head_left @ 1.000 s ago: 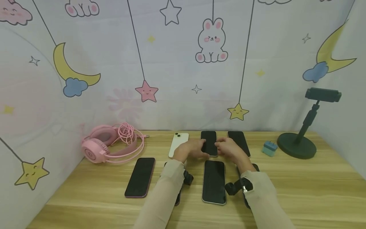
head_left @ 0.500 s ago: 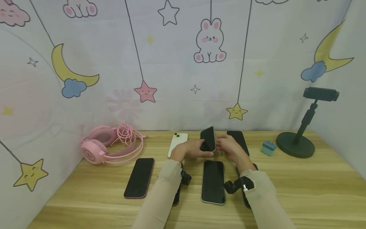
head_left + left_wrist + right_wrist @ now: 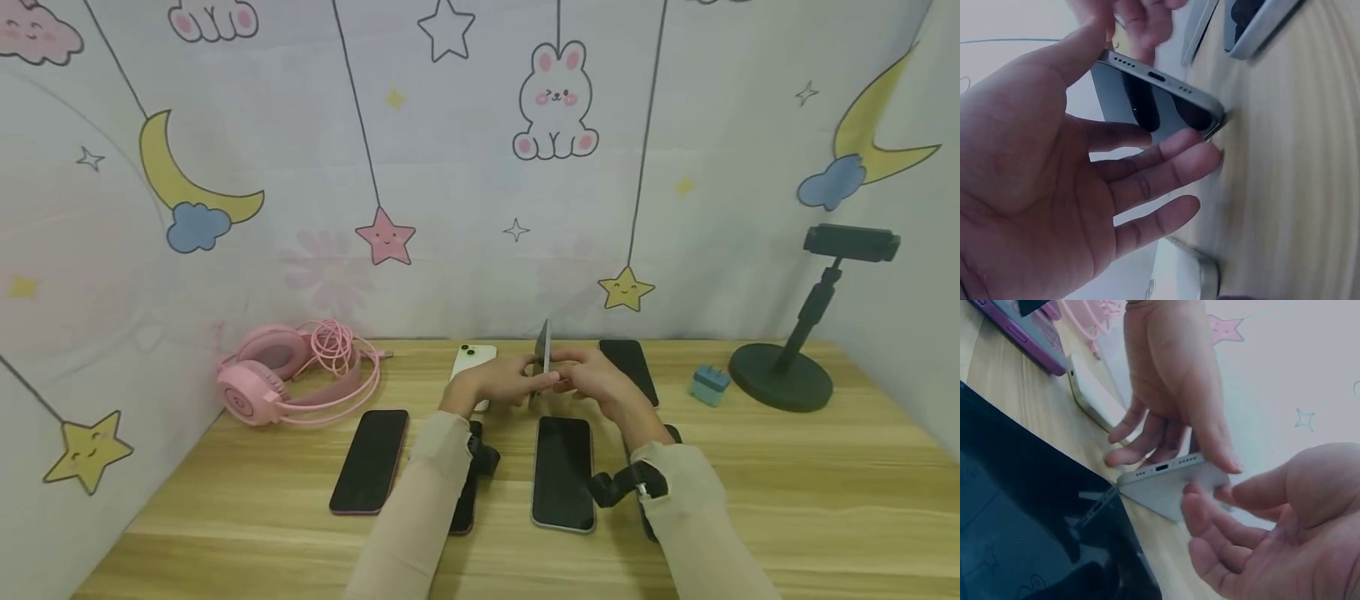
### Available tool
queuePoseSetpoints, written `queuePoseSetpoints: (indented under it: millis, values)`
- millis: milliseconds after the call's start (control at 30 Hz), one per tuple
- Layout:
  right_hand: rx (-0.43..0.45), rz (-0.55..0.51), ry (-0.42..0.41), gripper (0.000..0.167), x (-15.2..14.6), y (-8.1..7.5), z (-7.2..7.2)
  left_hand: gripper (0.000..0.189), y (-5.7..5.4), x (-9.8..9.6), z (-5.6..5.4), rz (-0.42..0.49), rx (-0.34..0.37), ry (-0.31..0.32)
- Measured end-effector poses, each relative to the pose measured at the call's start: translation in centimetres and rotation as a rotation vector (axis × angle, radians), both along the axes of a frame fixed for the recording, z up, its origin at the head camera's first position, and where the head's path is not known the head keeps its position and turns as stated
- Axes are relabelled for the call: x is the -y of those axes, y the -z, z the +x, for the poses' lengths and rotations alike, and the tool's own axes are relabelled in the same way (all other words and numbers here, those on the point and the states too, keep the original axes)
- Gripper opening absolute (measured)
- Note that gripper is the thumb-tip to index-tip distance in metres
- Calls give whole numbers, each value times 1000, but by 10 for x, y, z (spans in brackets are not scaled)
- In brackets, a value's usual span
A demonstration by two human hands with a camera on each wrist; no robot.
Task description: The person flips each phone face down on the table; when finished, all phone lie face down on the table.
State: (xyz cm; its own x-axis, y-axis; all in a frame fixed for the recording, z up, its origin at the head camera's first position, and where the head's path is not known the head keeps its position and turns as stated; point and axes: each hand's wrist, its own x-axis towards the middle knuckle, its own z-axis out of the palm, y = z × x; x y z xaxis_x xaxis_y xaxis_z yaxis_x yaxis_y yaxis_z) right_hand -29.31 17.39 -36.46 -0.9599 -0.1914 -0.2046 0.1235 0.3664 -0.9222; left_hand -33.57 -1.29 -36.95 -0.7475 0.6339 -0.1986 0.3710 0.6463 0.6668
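Observation:
A smartphone [image 3: 544, 342] stands tipped on its long edge at the back middle, its black screen facing left and its pale back [image 3: 1163, 490] facing right. My left hand [image 3: 498, 382] holds it, thumb at the upper edge and index fingertip at the screen [image 3: 1107, 97]; the other fingers spread out below. My right hand [image 3: 600, 383] comes from the right with loosely bent fingers, its fingertips at the phone's back. Directly in front lies another phone [image 3: 562, 475], screen up. A white phone [image 3: 471, 358] lies face down beside my left hand, partly covered by it.
A black phone [image 3: 630, 371] lies behind my right hand. Nearer are a purple-edged phone [image 3: 369, 462] and two more phones partly under my forearms. Pink headphones [image 3: 277, 375] sit at left; a blue charger [image 3: 708, 385] and dark stand [image 3: 780, 379] at right. A patterned cloth hangs behind.
The middle back phone lay flat, then its right edge rose; now it stands nearly upright. Both hands have drawn together around it.

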Motion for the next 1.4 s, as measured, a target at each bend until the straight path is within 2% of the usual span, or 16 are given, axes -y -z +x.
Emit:
queuePoseSetpoints:
  millis: [100, 233, 333, 467, 600, 800, 900, 1067, 1300, 1400]
  values:
    - [10, -6, -51, 47, 0, 0, 0, 76, -2, 3, -3, 43, 3, -1]
    - [19, -14, -103, 49, 1, 2, 0, 61, -5, 7, -4, 98, -4, -1]
    - [30, -33, -108, 52, 0, 4, -1, 47, -6, 8, -5, 129, -21, 16]
    - [46, -84, -119, 57, -4, 7, -2, 40, -6, 9, -6, 144, -45, 37]
    - [49, -106, -137, 56, -6, 8, -2, 40, -7, 10, -7, 131, -51, 20]
    - [65, -56, -104, 48, -6, 10, -2, 43, -7, 13, -6, 58, -85, -27]
    - [62, -41, -95, 46, -7, 12, -2, 38, -6, 13, -6, 35, -74, -53]
    - [58, -4, -76, 48, -10, 12, -2, 44, -5, 11, -5, -43, -71, -77]
    - [53, 12, -71, 51, -12, 11, -1, 79, -4, 10, -2, -78, -39, -71]
    - [46, 22, -81, 48, -13, 11, -1, 85, -2, 9, -2, -103, -45, -66]
